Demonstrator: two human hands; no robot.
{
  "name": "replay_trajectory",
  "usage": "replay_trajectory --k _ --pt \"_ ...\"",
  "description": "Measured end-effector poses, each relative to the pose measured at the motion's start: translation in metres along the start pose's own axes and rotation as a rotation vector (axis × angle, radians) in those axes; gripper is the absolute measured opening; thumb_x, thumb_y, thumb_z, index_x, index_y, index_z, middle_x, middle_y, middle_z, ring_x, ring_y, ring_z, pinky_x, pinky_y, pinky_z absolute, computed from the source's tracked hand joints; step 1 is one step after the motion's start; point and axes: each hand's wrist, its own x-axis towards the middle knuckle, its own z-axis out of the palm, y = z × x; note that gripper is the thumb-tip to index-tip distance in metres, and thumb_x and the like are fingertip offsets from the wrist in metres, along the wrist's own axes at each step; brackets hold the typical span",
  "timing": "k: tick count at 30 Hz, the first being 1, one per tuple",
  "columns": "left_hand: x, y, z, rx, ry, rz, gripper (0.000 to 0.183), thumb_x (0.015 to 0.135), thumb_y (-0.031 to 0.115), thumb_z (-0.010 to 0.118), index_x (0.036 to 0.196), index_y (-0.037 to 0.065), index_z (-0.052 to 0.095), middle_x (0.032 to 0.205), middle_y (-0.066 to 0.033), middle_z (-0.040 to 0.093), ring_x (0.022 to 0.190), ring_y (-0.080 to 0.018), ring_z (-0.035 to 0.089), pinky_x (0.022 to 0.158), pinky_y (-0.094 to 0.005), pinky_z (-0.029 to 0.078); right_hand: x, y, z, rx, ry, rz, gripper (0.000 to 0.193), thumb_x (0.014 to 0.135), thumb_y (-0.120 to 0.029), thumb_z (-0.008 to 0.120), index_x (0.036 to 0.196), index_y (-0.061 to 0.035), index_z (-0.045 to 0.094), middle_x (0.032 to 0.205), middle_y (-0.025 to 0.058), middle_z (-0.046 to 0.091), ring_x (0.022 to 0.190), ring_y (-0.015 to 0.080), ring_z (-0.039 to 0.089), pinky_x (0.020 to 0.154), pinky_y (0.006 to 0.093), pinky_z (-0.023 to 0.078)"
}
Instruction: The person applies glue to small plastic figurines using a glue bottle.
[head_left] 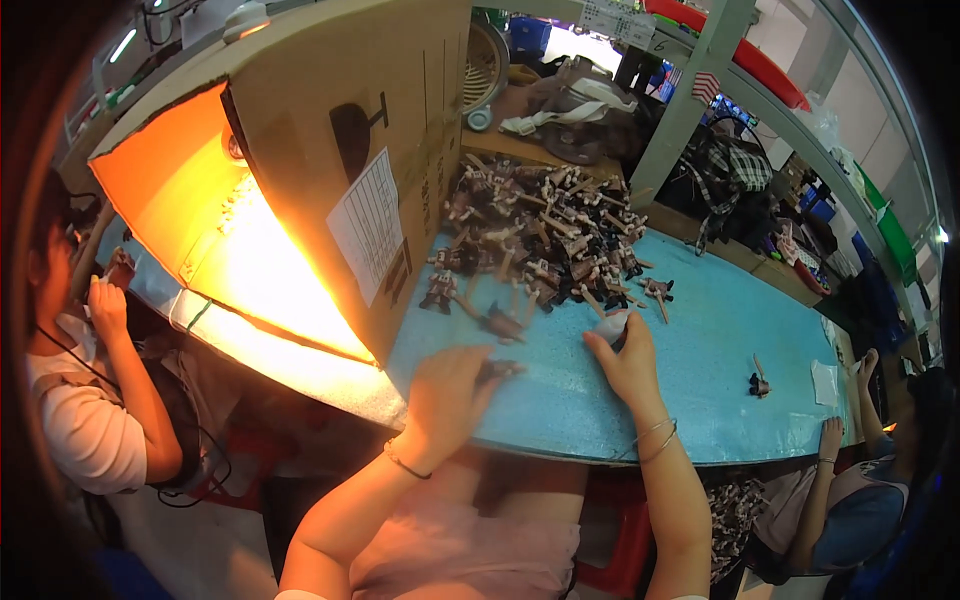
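Observation:
My left hand (450, 395), slightly blurred, is closed on a small dark-brown figure (500, 370) above the near part of the blue table (700, 330). In my right hand (628, 355), a whitish wad (611, 325) sits between thumb and fingers; its exact kind does not show. Beyond both hands rises a heap of small brown-and-white figures (560, 225), many with tan stick-like parts. A blurred figure (500, 322) lies or moves between my left hand and the heap. At the right, a single figure (760, 380) lies apart on the table.
A tall cardboard box (400, 150), lit orange inside, stands at the left. A metal post (690, 110) rises behind the heap. People sit at both sides; the left person's hand (108, 305) holds something small. A white packet (824, 383) lies near the right edge.

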Motion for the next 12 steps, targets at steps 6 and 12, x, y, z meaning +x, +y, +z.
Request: replay_trajectory --k 6,12 --pt "-0.004 0.006 -0.021 -0.292 -0.013 -0.076 0.032 0.072 0.000 0.067 0.102 0.003 0.058 0.098 -0.0136 0.061 0.087 -0.0276 0.060 0.073 -0.0332 0.048 -0.032 -0.028 -0.009 0.644 -0.044 0.128 0.023 0.078 -0.014 0.068 0.093 -0.0005 0.056 0.085 0.0064 0.063 0.068 0.0102 0.055 0.063 0.0240 0.045" --pt "-0.031 0.016 -0.033 -0.409 0.114 -0.090 0.037 0.074 -0.004 0.065 0.109 0.004 0.055 0.111 -0.0117 0.059 0.099 -0.0306 0.059 0.083 -0.0358 0.048 -0.077 -0.057 -0.037 0.759 -0.458 0.104 0.041 0.082 -0.015 0.061 0.120 -0.0035 0.050 0.087 0.0053 0.063 0.084 0.0122 0.059 0.078 0.0265 0.046"
